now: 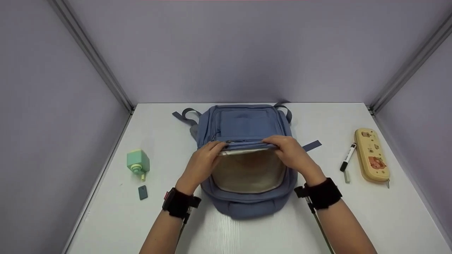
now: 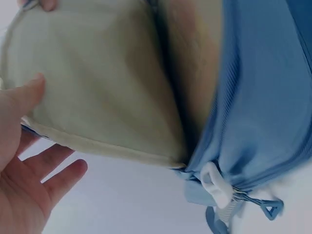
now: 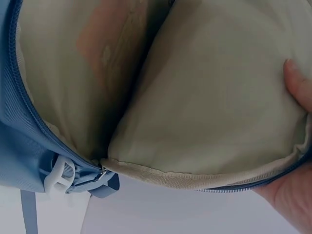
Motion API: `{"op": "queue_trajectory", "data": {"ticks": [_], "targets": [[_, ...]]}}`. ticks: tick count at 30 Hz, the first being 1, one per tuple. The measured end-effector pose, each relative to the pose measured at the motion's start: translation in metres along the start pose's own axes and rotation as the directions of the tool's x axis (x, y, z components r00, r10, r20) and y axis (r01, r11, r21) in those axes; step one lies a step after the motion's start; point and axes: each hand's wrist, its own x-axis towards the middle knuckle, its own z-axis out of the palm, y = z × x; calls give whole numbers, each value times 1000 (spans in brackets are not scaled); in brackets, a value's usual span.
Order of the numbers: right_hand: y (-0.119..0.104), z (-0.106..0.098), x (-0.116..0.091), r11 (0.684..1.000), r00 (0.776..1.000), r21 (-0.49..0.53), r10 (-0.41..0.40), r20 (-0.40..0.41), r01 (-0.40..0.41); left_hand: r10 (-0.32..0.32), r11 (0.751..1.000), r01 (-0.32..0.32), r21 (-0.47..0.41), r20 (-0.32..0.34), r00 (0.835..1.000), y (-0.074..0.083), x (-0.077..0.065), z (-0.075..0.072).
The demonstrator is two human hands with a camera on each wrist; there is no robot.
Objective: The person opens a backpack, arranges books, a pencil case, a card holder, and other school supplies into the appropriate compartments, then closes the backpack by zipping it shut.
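While both hands hold the bag open, I note each view in turn. Head view: blue backpack [image 1: 247, 121] lies on the middle of the white table [image 1: 254, 236], its mouth facing the person. Left hand [image 1: 201, 162] and right hand [image 1: 291, 153] each grasp the edge of the flap [image 1: 245, 145], well apart. To the left: mint-green box-shaped object [image 1: 137, 160], with a small dark block [image 1: 142, 192] near it. To the right: yellow case [image 1: 372, 155], a black-and-white marker [image 1: 349, 157] just beside it, and a pale bar [image 1: 347, 177] by the marker's dark end.

Left wrist view: thumb lies on the pale lining [image 2: 97, 87], other fingers behind the flap, some spread. White buckle [image 2: 214, 185] hangs at the bag's side.

Right wrist view: thumb on the lining, rest of the hand beneath the zipped edge [image 3: 219, 189]. Reddish patch [image 3: 105, 44] shows inside; cannot tell what it is.
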Motion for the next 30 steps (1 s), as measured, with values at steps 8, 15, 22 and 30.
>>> {"op": "queue_trajectory", "data": {"ticks": [8,15,22,30], "targets": [[-1,-3,4,998,999,-60,21,-45,-23,-40,999,42,25,-75,996,-6,20,1],[12,-21,-6,995,996,-68,68,-54,-71,-96,993,105,54,-140,985,-14,37,1],[44,-52,-36,963,965,-86,250,-79,-257,-193,980,199,29,-153,969,-23,46,-3],[89,-85,-80,836,854,-175,508,-114,-520,-343,938,346,11,-114,932,-35,58,-7]]}}
